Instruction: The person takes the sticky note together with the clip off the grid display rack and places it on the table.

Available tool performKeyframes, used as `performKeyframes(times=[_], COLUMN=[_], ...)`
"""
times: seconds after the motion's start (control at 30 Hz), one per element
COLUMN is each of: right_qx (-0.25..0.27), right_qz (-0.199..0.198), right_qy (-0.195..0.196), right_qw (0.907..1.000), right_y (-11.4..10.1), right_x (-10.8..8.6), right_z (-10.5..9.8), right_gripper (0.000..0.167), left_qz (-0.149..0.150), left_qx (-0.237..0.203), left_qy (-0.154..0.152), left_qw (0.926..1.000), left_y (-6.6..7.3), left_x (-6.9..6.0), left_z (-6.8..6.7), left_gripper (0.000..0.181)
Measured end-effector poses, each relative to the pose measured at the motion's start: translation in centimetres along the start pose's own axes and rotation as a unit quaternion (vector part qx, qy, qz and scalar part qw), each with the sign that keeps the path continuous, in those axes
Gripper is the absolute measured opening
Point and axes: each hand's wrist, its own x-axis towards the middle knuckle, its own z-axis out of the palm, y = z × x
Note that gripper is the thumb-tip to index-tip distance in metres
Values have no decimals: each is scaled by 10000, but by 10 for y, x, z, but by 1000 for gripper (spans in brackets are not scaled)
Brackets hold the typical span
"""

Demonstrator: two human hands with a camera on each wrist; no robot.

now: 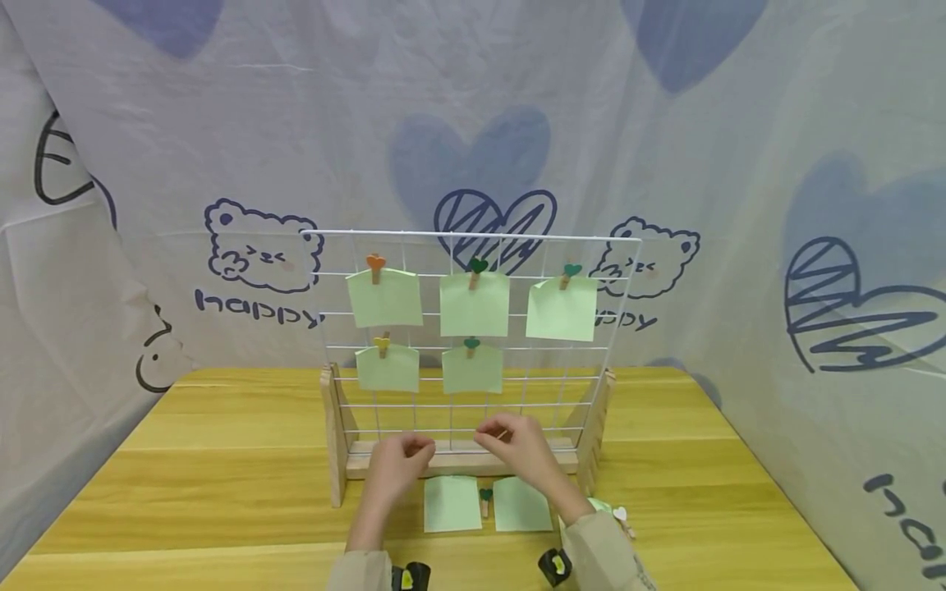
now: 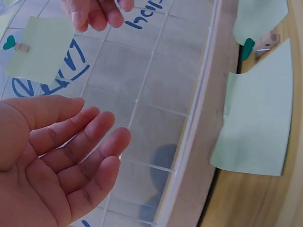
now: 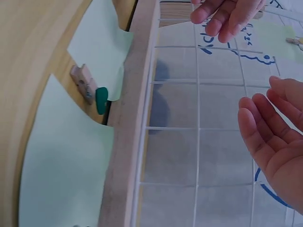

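Note:
In the head view my left hand and right hand are raised before the lower part of a white wire grid. The left wrist view shows the left hand with loosely bent fingers and nothing in them. Likewise empty is the right hand, its fingers relaxed. Several pale green paper notes hang on the grid, among them a lower middle one under a teal heart clothespin. Below the hands, a left note and a right note lie either side of a green heart clothespin.
A wooden stand holds the grid upright on the wood-grain table. Partly behind the right forearm lie a white heart clothespin and another green paper piece. A printed curtain hangs behind the table.

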Motion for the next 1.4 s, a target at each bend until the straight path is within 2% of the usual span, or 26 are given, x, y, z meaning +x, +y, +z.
performKeyframes(times=[0.13, 0.47, 0.5, 0.83, 1.17, 1.4], right_qx=[7, -68, -51, -5, 96, 89], right_qz=[-211, -698, -714, -1012, -1117, -1529], right_qy=[203, 560, 601, 808, 999, 1097], right_qw=[9996, 9960, 9956, 9916, 9887, 9821], right_y=[-3, -20, -16, -27, -39, -73], right_x=[3, 12, 13, 22, 32, 35], right_z=[-2, -10, -9, -16, -22, -32], right_gripper=[6, 5, 5, 4, 7, 10], left_qz=[124, 198, 223, 374, 454, 504], left_qx=[54, 125, 140, 360, 487, 520], left_qy=[34, -14, -6, 20, 46, 20], left_qw=[9999, 9997, 9997, 9987, 9978, 9974], left_y=[4, 13, 15, 25, 34, 43], left_x=[3, 10, 11, 16, 23, 27], left_z=[-1, -1, -1, -3, -4, -5], left_gripper=[12, 15, 14, 15, 17, 16])
